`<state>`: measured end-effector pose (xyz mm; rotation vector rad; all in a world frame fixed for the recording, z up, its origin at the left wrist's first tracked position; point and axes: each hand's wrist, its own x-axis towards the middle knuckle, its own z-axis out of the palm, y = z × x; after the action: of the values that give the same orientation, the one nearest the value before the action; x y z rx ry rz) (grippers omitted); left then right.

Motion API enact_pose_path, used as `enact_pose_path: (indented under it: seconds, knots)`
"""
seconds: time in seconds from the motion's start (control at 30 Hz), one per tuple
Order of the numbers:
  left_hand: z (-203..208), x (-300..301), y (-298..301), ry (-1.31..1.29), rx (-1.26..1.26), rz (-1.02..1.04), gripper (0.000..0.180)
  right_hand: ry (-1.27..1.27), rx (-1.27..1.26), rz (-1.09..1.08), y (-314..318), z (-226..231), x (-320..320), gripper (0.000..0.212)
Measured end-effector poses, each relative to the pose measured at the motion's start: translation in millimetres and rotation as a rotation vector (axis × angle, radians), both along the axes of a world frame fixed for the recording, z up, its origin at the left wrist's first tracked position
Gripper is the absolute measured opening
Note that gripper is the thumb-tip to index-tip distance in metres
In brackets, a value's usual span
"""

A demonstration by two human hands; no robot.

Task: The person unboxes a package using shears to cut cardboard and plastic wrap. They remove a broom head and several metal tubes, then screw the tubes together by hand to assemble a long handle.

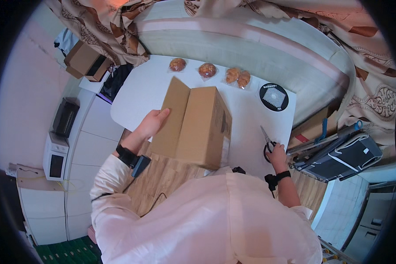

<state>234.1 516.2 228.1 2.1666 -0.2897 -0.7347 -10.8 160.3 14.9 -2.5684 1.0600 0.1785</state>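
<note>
A brown cardboard box (pixel 197 127) stands tilted at the near edge of the white table, in front of me. One long flap of it stands out toward the left. My left hand (pixel 153 123) grips this flap, thumb on its face and the other fingers mostly hidden behind it. At the table's right side, my right hand (pixel 277 156) is closed at the black handles of a pair of scissors (pixel 268 140). Their metal blades point away from me and lie close to the tabletop. The inside of the box is out of sight.
Two round wrapped buns (pixel 177 64) and a bag of croissants (pixel 237 78) lie along the far edge of the table (pixel 141 88). A black round mat (pixel 273 97) sits at the far right corner. Beside the table, right, leans a folded dark chair (pixel 343 156). A microwave (pixel 56 157) stands left.
</note>
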Motion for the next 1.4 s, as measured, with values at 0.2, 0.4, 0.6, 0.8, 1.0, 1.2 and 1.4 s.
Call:
enact_pose_path:
  seconds: [0.2,0.4,0.6,0.8,1.0,1.2,1.4]
  knots:
    - [-16.1,-25.5,-10.1,0.156,-0.692,0.281,0.043,-0.141,-0.026,0.156,-7.1,-34.5,-3.6,0.043]
    - [-11.1,-49.0,-30.2,-0.050,-0.799,0.416,0.042,-0.691,0.403,0.117,6.1,58.2,49.3,0.037]
    - [-72.8,-58.6,-41.8,-0.133,-0.700,0.388,0.040,-0.833,0.383,0.719,104.1,166.2,122.2,0.076]
    - [-78.4,-72.7,-40.7,-0.239,-0.649,0.275,0.042,-0.452,-0.075,0.525,129.8,165.4,123.3,0.072]
    - [-81.7,-70.7,-29.2,-0.287,-0.630,0.280,0.043,-0.243,0.298,0.557,109.4,228.3,127.1,0.041]
    - [-103.8,-69.4,-17.1,-0.011,-0.848,0.352,0.042,-0.599,0.618,0.650,44.5,205.8,130.7,0.029]
    - [-113.4,-66.4,-1.3,0.197,-0.895,0.496,0.044,-0.574,1.192,0.199,31.7,137.4,134.1,0.029]
